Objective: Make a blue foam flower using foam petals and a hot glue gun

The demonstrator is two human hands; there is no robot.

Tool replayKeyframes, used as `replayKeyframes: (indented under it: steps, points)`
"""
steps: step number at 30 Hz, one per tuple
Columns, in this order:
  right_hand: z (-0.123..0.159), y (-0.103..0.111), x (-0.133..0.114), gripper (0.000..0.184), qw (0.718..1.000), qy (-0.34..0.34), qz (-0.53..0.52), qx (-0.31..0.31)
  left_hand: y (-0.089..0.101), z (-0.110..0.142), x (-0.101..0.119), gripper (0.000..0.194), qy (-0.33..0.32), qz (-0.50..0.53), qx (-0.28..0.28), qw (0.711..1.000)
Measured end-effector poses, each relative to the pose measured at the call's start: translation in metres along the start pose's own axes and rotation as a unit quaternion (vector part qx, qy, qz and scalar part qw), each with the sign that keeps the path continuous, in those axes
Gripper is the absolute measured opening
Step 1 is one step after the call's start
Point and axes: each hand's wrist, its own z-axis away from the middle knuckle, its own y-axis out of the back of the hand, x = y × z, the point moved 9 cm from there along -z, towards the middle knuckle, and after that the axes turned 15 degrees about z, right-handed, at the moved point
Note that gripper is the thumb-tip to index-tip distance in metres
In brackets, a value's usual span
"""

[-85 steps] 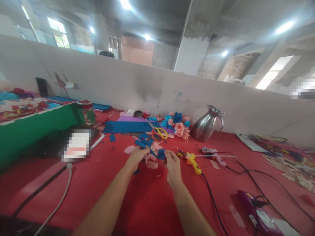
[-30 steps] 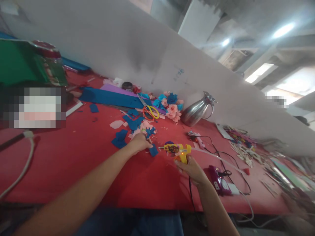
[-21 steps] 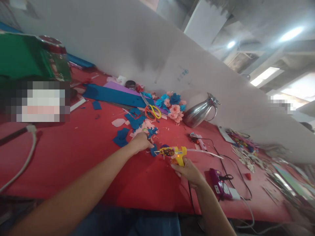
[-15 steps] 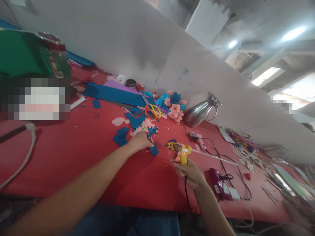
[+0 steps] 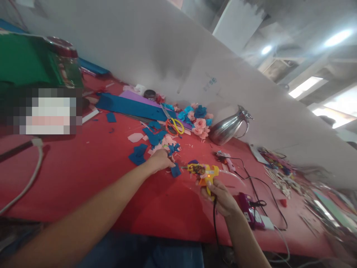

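Observation:
My right hand (image 5: pixel 223 195) is closed around the handle of a yellow glue gun (image 5: pixel 212 172). Its nozzle points left at my other hand, a small light glows on its body, and a clear glue stick trails from the back. My left hand (image 5: pixel 160 160) is low over the table with its fingers pinched together; what lies between them is hidden. Its fingertips reach the top of a small blue crepe paper piece (image 5: pixel 175 170). Just beyond those fingers is a ruffled dark blue paper flower (image 5: pixel 174 148). Pink and blue paper scraps (image 5: pixel 138 154) lie around this hand.
Scissors (image 5: pixel 177 126) with yellow and orange handles rest on blue paper strips (image 5: pixel 134 108). Behind them are pink and blue paper flowers (image 5: pixel 200 124) and a steel jug (image 5: pixel 230 128). A purple power box (image 5: pixel 249 210) and cables lie right on the red tabletop (image 5: pixel 111 186).
My right hand has shifted slightly right and down, and the glue gun's nozzle has moved a little left and lower. The glue stick now curves. My left hand stays nearly in place.

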Motion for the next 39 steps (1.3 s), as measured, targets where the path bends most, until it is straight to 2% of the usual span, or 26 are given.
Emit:
replayKeyframes:
  steps: [4, 9, 22, 27, 33, 39]
  points:
    - [0.001, 0.001, 0.008, 0.037, 0.993, -0.005, 0.116, 0.003, 0.001, 0.003, 0.005, 0.012, 0.005, -0.039, -0.003, 0.999]
    - [-0.004, -0.007, 0.015, 0.041, 0.988, -0.011, 0.152, -0.005, 0.002, 0.004, 0.008, 0.017, 0.004, -0.061, -0.002, 0.998]
    - [-0.007, -0.008, 0.017, 0.044, 0.993, -0.048, 0.107, 0.014, 0.0, 0.001, 0.001, 0.025, 0.011, -0.069, -0.01, 0.997]
    - [-0.007, -0.006, 0.016, 0.044, 0.993, -0.059, 0.1, 0.029, -0.002, 0.002, -0.002, 0.029, 0.021, -0.035, -0.01, 0.999]
    - [-0.006, -0.005, 0.014, 0.043, 0.994, -0.056, 0.088, 0.023, -0.004, 0.005, 0.0, 0.028, 0.027, -0.015, -0.015, 0.999]
    - [-0.005, -0.001, 0.014, 0.043, 0.993, -0.06, 0.098, 0.026, -0.005, 0.006, 0.005, 0.023, 0.02, -0.057, -0.026, 0.998]
